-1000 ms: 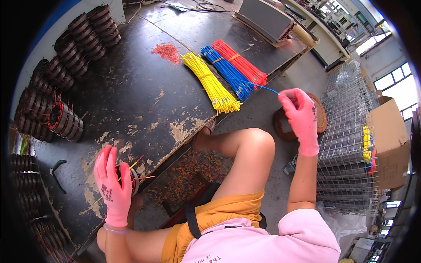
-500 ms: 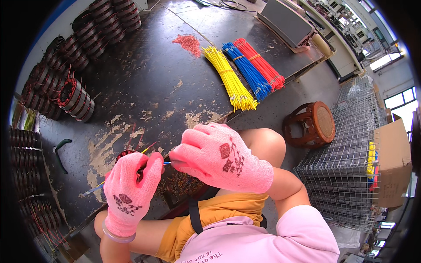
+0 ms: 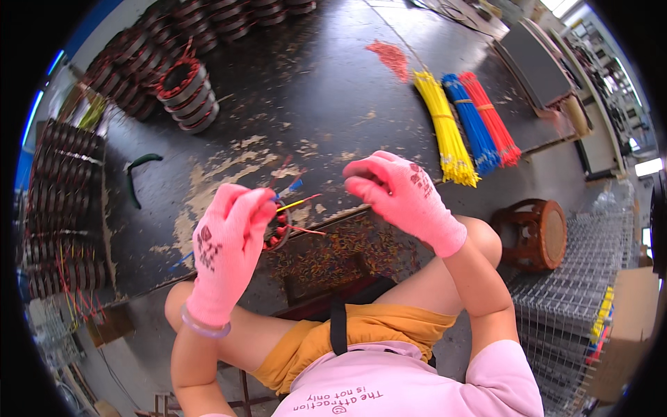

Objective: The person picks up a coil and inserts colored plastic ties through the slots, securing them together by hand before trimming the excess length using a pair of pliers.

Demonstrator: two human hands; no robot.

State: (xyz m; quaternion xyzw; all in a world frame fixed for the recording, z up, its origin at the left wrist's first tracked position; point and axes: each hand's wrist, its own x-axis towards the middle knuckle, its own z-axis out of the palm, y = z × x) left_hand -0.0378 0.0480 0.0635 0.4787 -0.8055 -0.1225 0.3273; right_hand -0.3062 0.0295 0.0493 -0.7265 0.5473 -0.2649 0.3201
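Note:
Both my hands wear pink gloves with dark print. My left hand (image 3: 233, 240) is closed, thumb and fingertips pinched together on a blue wire (image 3: 277, 197). Against that hand, at the table's front edge, sits a ring-shaped motor stator (image 3: 280, 233) with red windings, its left part hidden by the glove. A yellow wire (image 3: 299, 203) and a thin reddish wire (image 3: 307, 231) stick out from it to the right. To the right, my right hand (image 3: 396, 194) hovers apart with bent fingers, a gap between thumb and forefinger, nothing visible in it.
Bundles of yellow (image 3: 445, 132), blue (image 3: 472, 125) and red wires (image 3: 490, 118) lie at the table's right. Stacked stators (image 3: 189, 97) line the far left. A dark green curved object (image 3: 132, 177) lies nearby. Wire scraps (image 3: 347, 254) fill a tray below; a wooden stool (image 3: 535, 236) stands right.
My right hand has let go of the blue wire and moved right, away from the left hand. The view has shifted, showing the stator by my left hand more plainly.

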